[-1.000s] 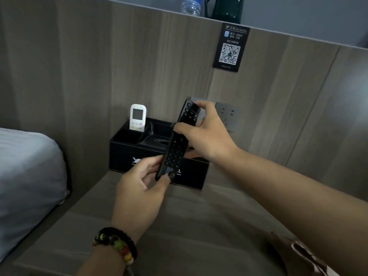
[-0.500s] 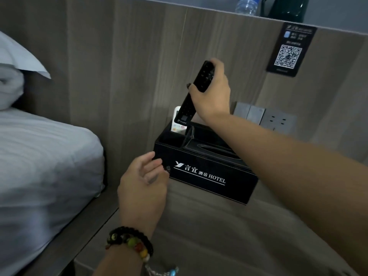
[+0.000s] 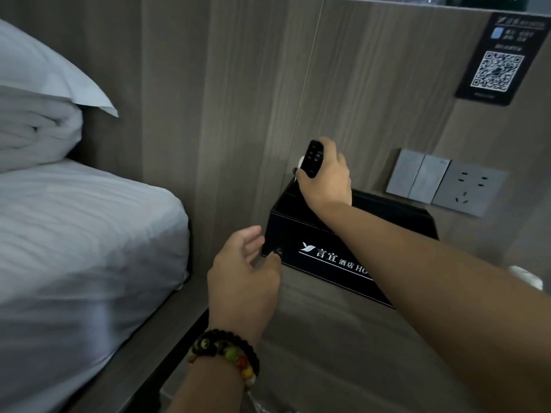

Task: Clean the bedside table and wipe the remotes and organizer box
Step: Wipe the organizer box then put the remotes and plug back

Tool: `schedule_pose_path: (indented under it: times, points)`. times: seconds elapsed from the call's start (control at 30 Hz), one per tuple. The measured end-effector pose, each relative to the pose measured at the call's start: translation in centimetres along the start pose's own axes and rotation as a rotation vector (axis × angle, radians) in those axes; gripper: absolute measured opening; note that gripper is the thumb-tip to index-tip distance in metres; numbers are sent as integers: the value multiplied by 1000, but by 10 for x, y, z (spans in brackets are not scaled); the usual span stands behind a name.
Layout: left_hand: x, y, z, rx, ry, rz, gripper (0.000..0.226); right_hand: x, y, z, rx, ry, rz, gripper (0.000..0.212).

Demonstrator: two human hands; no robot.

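- Against half a second ago, the right hand (image 3: 325, 174) has come down with the black remote (image 3: 312, 158), which stood high above the organizer box (image 3: 343, 248) and now has its lower end down among the box's far-left compartments; only its upper end shows above the fingers
- The white remote (image 3: 300, 162), plain at the box's far-left corner before, is now nearly hidden behind the black remote and the right hand; only a pale sliver shows at the black remote's left edge
- The left hand (image 3: 244, 272) is at much the same spot by the box's near-left corner as before; the view itself has drawn in closer and swung, so the pillow (image 3: 44, 73) and bed (image 3: 74, 234) fill more of the left
- The right hand is clamped round the black remote, fingers wrapped over its far side and thumb on its near-left edge; the forearm crosses over the box from the near right
- The left hand holds nothing; its fingers are loosely spread and slightly bent, the thumb tip at the box's near-left front face; whether it presses there I cannot tell; a beaded bracelet (image 3: 226, 353) rings the wrist
- The organizer box sits on the wood-grain desk (image 3: 343, 353) against the far wall panel, just left of the switches and socket (image 3: 444, 181); a QR placard (image 3: 495, 62) hangs on the panel at upper right
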State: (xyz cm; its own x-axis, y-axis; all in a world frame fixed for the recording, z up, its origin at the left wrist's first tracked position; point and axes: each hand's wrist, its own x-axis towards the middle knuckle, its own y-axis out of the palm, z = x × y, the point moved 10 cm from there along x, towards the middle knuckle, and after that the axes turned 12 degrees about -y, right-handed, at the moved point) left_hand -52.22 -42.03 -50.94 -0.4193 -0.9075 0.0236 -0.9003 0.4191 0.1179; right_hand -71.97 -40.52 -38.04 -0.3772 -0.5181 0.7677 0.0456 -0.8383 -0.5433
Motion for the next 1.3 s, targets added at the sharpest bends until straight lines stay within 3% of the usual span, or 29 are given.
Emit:
schedule_pose_path:
  times: [0.3, 0.43, 0.57, 0.7, 0.77, 0.87, 0.97, 1.13, 1.3]
  points:
    - [-5, 23, -4, 68, 19, 41, 44, 1, 24, -4, 15, -99, 259, 44]
    - [-9, 35, -2, 99, 11, 59, 43, 1, 22, -5, 13, -123, 348, 52]
    - [-16, 48, -6, 139, 34, 104, 46, 2, -50, 7, 96, -186, 121, 54]
    - [-25, 64, -9, 177, 58, 159, 48, -28, -161, -12, 38, -247, -79, 29]
    - [-29, 70, -10, 199, 66, 166, 48, -53, -209, -49, -71, -151, -146, 19]
    - [-36, 80, -9, 217, 62, 188, 46, -95, -249, -129, -238, 157, -126, 12]
    - [-43, 90, -10, 226, 67, 201, 44, -136, -248, -199, -349, 422, 76, 9]
    - [-60, 102, -15, 224, 96, 199, 40, -176, -208, -246, -457, 565, 472, 21]
    - [-73, 109, -18, 306, 161, 216, 38, -199, -200, -267, -477, 766, 609, 45]
